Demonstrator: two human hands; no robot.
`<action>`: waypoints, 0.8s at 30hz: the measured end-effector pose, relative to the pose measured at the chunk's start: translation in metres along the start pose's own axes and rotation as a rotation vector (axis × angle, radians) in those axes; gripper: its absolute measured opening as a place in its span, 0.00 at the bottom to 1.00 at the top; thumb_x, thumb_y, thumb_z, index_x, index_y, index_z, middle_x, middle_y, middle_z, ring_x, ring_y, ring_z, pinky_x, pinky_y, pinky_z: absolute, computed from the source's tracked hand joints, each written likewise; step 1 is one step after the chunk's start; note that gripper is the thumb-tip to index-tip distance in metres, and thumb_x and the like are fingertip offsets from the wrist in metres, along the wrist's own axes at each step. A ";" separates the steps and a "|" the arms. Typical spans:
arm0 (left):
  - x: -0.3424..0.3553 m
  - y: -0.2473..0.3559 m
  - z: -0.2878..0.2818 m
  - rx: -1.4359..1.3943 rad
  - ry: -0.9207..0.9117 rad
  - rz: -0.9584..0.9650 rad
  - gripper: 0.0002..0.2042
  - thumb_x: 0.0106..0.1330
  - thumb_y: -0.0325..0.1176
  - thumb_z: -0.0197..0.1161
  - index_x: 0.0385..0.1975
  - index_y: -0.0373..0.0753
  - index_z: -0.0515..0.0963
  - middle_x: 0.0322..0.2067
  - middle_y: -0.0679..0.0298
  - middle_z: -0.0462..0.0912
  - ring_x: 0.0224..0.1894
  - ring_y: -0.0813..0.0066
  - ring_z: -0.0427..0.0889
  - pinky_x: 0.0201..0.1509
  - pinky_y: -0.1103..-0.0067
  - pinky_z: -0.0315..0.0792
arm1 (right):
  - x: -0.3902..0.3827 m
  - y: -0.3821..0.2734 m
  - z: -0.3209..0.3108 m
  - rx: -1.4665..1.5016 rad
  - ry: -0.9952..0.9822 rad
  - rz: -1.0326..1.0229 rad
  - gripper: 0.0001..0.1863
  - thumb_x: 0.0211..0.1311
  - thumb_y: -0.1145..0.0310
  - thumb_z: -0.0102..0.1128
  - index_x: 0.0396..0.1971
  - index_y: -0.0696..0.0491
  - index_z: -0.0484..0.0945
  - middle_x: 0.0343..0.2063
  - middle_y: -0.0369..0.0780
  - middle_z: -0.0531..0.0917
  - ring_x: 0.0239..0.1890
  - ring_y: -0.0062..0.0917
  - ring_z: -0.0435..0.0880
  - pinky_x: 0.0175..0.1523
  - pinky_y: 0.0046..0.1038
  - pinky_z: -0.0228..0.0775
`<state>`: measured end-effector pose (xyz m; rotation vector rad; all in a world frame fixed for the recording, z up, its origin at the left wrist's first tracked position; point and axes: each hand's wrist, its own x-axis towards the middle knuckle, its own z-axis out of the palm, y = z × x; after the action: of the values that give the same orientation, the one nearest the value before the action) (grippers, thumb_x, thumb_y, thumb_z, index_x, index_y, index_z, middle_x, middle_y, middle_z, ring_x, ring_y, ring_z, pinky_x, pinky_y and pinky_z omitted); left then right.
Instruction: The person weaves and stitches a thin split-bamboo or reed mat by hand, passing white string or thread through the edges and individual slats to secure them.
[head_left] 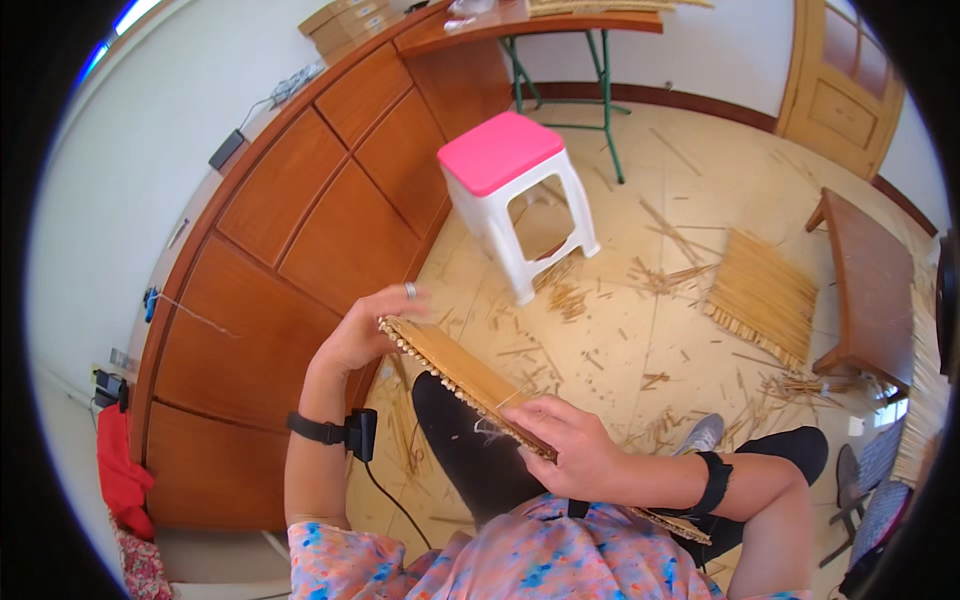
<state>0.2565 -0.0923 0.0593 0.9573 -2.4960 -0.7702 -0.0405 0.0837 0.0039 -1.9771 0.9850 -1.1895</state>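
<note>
My right hand (560, 445) grips the lower end of a narrow straw-coloured panel (450, 370), which slants across my lap and has a knobbly row along one long edge. Loose pale thread dangles beneath it near that hand. My left hand (372, 325) is at the panel's upper end; its ringed fingers are raised and blurred, its thumb is hidden, and whether it grips is unclear. A second straw piece (680, 525) lies partly hidden by my right forearm. Black straps are on both forearms, the left one with a cabled device.
A pink-topped white stool (500, 150) stands ahead, before a green-legged table (560, 35). Wooden cabinets (230, 340) line the left. A straw mat (760, 295) and scattered straw sticks (565, 300) lie on the floor beside a low wooden bench (865, 290) on the right.
</note>
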 end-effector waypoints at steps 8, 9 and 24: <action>0.025 0.087 -0.033 0.067 0.264 0.223 0.14 0.48 0.13 0.65 0.36 0.33 0.81 0.33 0.59 0.85 0.37 0.69 0.85 0.43 0.79 0.78 | -0.001 -0.062 -0.055 -0.100 0.067 -0.147 0.24 0.50 0.78 0.66 0.51 0.56 0.78 0.43 0.44 0.80 0.39 0.34 0.83 0.42 0.27 0.77; 0.020 0.104 -0.042 0.150 0.327 0.246 0.10 0.52 0.18 0.64 0.34 0.34 0.81 0.33 0.59 0.85 0.36 0.70 0.86 0.42 0.79 0.79 | 0.002 -0.071 -0.059 -0.095 0.089 -0.248 0.23 0.51 0.79 0.65 0.51 0.58 0.78 0.42 0.44 0.80 0.39 0.35 0.83 0.42 0.29 0.77; -0.074 0.109 -0.024 0.902 0.986 0.589 0.08 0.57 0.27 0.64 0.35 0.33 0.79 0.32 0.54 0.84 0.36 0.57 0.85 0.39 0.70 0.82 | 0.091 -0.049 -0.106 -0.704 -0.018 -1.104 0.22 0.57 0.71 0.55 0.53 0.62 0.73 0.44 0.45 0.77 0.47 0.35 0.77 0.48 0.31 0.74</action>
<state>0.2664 0.0187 0.1346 0.5185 -1.9171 0.8875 -0.0944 0.0200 0.1261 -3.2935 0.2077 -1.4358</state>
